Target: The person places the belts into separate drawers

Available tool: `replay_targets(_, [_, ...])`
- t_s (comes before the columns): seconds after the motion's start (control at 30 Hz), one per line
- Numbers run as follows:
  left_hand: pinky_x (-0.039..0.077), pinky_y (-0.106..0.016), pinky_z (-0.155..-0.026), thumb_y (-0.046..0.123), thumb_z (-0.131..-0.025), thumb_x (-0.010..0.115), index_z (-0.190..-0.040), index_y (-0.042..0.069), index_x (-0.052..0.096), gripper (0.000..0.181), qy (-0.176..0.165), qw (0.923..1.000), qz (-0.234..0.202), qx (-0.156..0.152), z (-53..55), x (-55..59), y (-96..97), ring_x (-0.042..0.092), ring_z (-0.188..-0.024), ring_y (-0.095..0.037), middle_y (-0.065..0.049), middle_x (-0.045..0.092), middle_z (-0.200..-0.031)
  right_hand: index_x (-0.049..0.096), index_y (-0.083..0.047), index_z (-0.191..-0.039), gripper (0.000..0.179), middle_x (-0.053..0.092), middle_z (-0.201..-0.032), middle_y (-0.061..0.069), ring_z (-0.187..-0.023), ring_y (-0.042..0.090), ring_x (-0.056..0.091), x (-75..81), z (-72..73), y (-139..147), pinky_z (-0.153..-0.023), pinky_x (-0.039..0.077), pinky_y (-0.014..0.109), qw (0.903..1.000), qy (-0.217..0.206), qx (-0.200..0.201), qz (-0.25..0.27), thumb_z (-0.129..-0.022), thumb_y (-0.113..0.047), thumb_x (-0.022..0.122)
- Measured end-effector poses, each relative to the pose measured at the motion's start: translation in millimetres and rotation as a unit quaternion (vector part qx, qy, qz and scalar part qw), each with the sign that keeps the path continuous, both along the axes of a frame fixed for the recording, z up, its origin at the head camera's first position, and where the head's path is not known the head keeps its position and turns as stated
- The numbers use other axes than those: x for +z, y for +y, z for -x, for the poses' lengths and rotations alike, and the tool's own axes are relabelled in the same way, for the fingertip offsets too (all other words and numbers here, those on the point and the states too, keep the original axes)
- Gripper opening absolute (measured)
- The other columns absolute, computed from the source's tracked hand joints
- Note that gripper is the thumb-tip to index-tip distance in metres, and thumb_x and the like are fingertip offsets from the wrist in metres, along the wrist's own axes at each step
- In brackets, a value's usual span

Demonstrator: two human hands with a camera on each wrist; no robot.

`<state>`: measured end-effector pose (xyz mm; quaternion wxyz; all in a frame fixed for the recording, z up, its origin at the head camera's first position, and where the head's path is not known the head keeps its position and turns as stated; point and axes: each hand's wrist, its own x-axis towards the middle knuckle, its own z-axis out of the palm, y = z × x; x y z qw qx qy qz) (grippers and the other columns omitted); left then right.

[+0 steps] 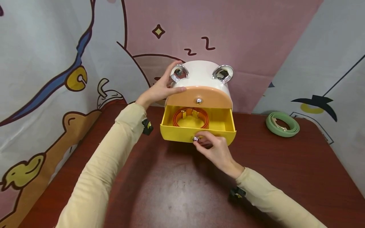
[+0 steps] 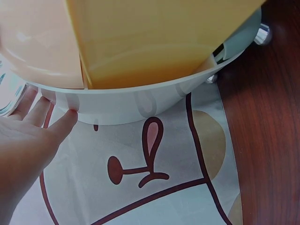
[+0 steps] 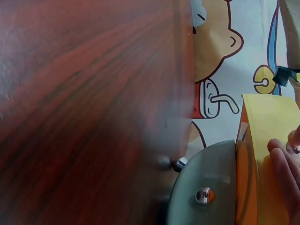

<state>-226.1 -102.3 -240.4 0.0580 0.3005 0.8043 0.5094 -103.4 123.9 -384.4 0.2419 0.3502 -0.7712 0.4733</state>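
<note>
A white tabletop drawer box [image 1: 201, 71] with two shiny silver rings on top stands against the back wall. Its peach upper drawer [image 1: 215, 97] is closed; the yellow lower drawer [image 1: 172, 133] is pulled out. Inside that one lies a coiled orange-red belt [image 1: 206, 119]. My right hand [image 1: 218, 152] pinches the lower drawer's round silver knob [image 1: 195, 139] between thumb and fingers. At the box's upper left, my left hand [image 1: 159, 90] rests with fingers spread, its thumb across the front. In the left wrist view, the fingertips [image 2: 69, 117] touch the white shell.
A coiled green belt [image 1: 288, 131] lies at the right on the dark red-brown table [image 1: 176, 190]. Cartoon-printed cloth [image 1: 242, 38] hangs behind the table and along its sides. Short silver feet [image 3: 180, 164] show under the box in the right wrist view.
</note>
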Motion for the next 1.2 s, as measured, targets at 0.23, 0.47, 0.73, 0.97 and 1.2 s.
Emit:
replay_targets(0.23, [0.020,-0.054,-0.110,0.015,-0.089,0.068,-0.154,0.024,0.009,0.089,-0.001,1.0000,0.007,0.007,-0.7,0.1,0.6,0.023,-0.140,-0.035,-0.005,0.012,-0.158,0.067,-0.004,-0.100,0.031,0.071,-0.084,0.006,-0.068,0.015,0.069,-0.8,6.0,1,-0.061,0.054,0.024,1.0000,-0.007,-0.007,0.001,-0.074,0.009,0.078])
replay_targets(0.47, [0.026,-0.051,-0.108,0.014,-0.089,0.068,-0.154,0.024,0.009,0.089,-0.008,1.0000,-0.004,0.003,-0.6,0.0,1.0,0.027,-0.138,-0.037,-0.006,0.014,-0.157,0.068,-0.004,-0.100,0.031,0.072,-0.084,0.006,-0.068,0.015,0.069,-2.1,11.7,3,-0.059,0.054,0.025,0.9999,-0.002,-0.014,0.007,-0.074,0.009,0.078])
replay_targets(0.73, [0.034,-0.045,-0.104,0.013,-0.089,0.069,-0.154,0.023,0.010,0.088,-0.008,0.9999,-0.010,0.005,-2.0,0.2,1.8,0.038,-0.132,-0.032,-0.009,0.021,-0.154,0.067,-0.004,-0.100,0.030,0.072,-0.084,0.005,-0.068,0.016,0.069,-1.2,16.0,3,-0.060,0.054,0.026,0.9999,-0.004,-0.014,0.009,-0.075,0.008,0.078])
replay_targets(0.97, [0.036,-0.044,-0.103,0.014,-0.088,0.071,-0.154,0.024,0.013,0.088,-0.003,0.9998,-0.011,0.014,-2.6,1.1,1.5,0.040,-0.131,-0.032,-0.008,0.026,-0.152,0.067,-0.004,-0.100,0.030,0.072,-0.085,0.006,-0.068,0.016,0.069,-0.8,21.3,4,-0.061,0.054,0.025,0.9998,-0.008,-0.015,0.012,-0.075,0.009,0.077])
replay_targets(1.2, [0.040,-0.040,-0.099,0.012,-0.088,0.071,-0.153,0.025,0.014,0.088,-0.008,0.9997,-0.013,0.019,-2.8,1.0,1.2,0.042,-0.130,-0.030,-0.009,0.030,-0.150,0.068,-0.004,-0.101,0.028,0.072,-0.085,0.006,-0.069,0.016,0.069,-1.8,24.4,3,-0.061,0.055,0.027,0.9997,-0.012,-0.018,0.014,-0.077,0.007,0.077])
